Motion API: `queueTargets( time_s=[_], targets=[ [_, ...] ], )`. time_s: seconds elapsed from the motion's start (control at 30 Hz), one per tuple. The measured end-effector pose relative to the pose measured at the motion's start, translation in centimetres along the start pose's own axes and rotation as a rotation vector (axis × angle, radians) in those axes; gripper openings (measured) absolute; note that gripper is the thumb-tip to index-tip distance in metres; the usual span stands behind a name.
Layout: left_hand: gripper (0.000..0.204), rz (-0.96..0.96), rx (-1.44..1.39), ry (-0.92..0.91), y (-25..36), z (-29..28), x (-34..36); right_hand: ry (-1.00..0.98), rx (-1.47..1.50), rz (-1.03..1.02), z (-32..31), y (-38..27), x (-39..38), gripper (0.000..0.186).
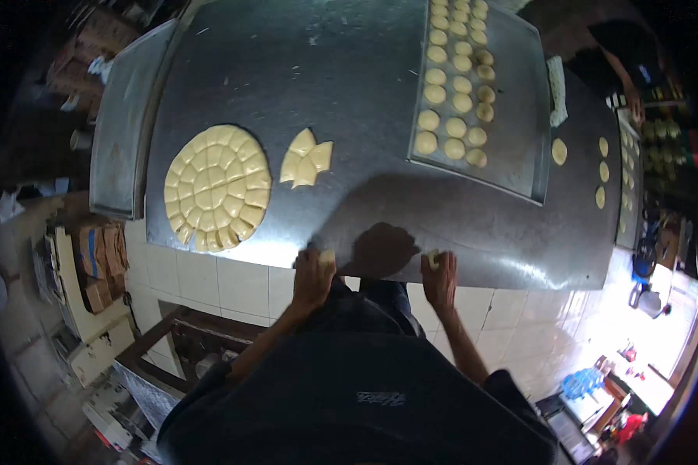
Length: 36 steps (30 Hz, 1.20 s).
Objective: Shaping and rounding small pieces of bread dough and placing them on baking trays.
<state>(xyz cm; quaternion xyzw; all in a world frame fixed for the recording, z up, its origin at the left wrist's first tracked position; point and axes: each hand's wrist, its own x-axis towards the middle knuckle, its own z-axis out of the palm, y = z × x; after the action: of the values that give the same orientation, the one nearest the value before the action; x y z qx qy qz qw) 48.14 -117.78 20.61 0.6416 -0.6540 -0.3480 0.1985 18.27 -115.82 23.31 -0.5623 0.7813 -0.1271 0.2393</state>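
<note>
At the near edge of the metal table [349, 101], my left hand [314, 277] is closed round a small piece of pale dough [327, 256]. Farther right along that edge, my right hand [440, 282] curls over another dough piece [433, 260]. Both pieces are partly hidden by my fingers. A round slab of dough [218, 186], scored into many portions, lies to the left of my hands. Between it and the tray is a small cluster of cut dough pieces [307, 158].
A large baking tray [512, 139] with rows of dough balls [462, 84] stands at the right. Flattened dough pieces [604, 170] lie beyond it. Another tray [120, 132] borders the table's left side. At far right another person's arm [624, 77] shows. A dark wooden frame [180, 325] stands lower left.
</note>
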Motion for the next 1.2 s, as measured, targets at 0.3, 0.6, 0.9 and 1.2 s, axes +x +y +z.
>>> queueTargets(
  time_s=[0.3, 0.6, 0.9, 1.2],
  targets=[
    [0.034, 0.206, 0.224, 0.350, 4.6, 8.6, 10.6, 0.531, -0.162, -0.145, 5.9, 0.8, 7.5, 0.020],
    [0.021, 0.171, 0.075, 0.346, 3.0, 9.2, 13.2, 0.483, 0.146, 0.234, 3.4, 0.2, 10.3, 0.022],
    [0.019, 0.268, 0.172, 0.197, 6.3, 4.7, 14.2, 0.786, 0.203, 0.207, 3.7, 2.6, 9.8, 0.016],
    [0.022, 0.361, -0.038, 0.159, 2.1, 4.3, 13.8, 0.826, 0.180, 0.182, 4.8, 4.3, 6.1, 0.017]
  ],
)
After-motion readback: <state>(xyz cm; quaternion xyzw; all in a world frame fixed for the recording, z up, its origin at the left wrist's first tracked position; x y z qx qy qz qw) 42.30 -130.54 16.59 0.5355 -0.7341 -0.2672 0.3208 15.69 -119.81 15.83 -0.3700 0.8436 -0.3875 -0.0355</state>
